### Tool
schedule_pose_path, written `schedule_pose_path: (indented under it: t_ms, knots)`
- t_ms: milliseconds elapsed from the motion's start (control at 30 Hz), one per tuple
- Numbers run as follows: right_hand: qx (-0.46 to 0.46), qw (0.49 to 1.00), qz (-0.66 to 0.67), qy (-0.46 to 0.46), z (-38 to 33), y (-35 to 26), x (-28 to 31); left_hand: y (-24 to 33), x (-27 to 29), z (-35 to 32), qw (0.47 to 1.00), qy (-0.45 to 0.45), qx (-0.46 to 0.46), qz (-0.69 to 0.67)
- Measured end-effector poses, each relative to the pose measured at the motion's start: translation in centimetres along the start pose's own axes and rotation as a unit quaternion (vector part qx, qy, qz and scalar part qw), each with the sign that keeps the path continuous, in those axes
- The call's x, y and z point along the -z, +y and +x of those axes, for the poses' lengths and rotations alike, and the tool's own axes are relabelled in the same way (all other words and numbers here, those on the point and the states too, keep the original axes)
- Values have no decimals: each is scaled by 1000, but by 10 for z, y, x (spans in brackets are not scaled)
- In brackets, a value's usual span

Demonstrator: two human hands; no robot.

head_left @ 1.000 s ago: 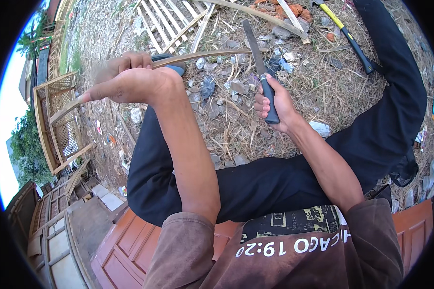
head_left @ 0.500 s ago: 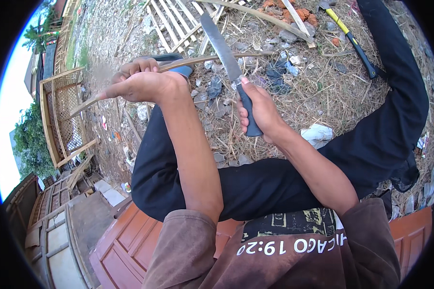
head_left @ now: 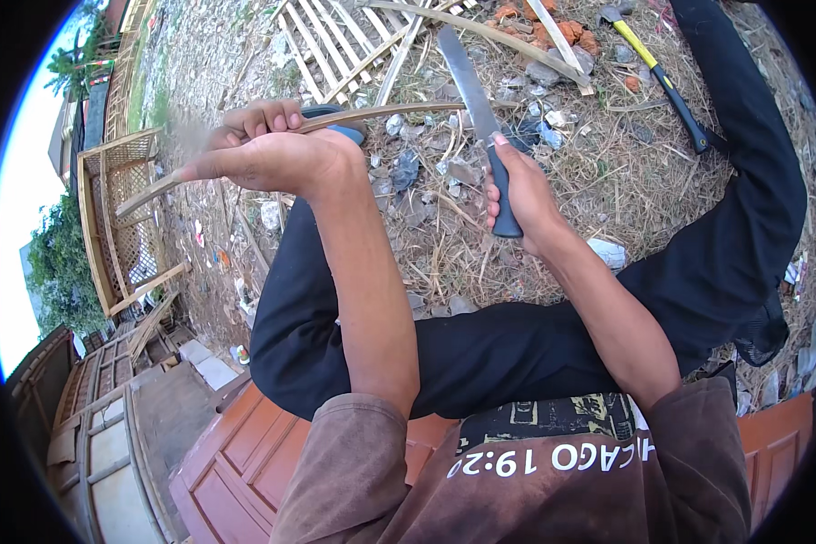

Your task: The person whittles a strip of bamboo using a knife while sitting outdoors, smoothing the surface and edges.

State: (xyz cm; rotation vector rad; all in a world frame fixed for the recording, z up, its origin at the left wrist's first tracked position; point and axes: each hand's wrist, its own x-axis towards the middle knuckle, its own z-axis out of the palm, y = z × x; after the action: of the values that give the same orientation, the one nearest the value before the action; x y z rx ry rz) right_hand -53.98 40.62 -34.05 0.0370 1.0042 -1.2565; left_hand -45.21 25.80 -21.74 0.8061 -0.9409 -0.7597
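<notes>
Upper left, the left hand closes round a wooden strip, hiding its middle; upper centre, the right hand grips a knife, blade overlapping the strip, contact unclear.

From where I stand, one view is on record: a wide fisheye camera, left of a head-worn pair, facing steeply down, upright and unmirrored. Nearest, along the lower edge, is the shirt, seen from above. The left hand and right hand show at middle range, above trousers and ground. A board lies farther off, near the upper edge. The field reaches sideways to sky and tree at the left, bent by the lens; black margins close both sides.
</notes>
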Motion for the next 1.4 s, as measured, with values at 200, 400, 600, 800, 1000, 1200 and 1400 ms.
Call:
schedule_pose_path:
  t_ms: [200, 400, 600, 800, 1000, 1200, 1400]
  knots:
    - [263, 927, -260, 63, -10, -15, 1, 11, -18, -11, 995, -80, -4, -59]
    - [470, 772, -427, 31, -36, -18, -40, 13, -13, -17, 993, -98, -70, 19]
    - [312, 785, -524, 108, -1, -8, 48, 12, -22, -24, 990, -104, -93, 21]
    - [412, 769, -486, 46, -38, -25, -29, 14, -22, -21, 991, -119, -67, 14]
    - [287, 818, -483, 123, 5, 2, 41, 13, -21, -22, 990, -119, -73, 30]
    - [389, 790, -472, 51, -32, -29, -13, 14, -29, -26, 990, -119, -76, 16]
    - [259, 821, -492, 129, 15, -2, 42, 4, -17, -10, 992, -99, -77, 26]
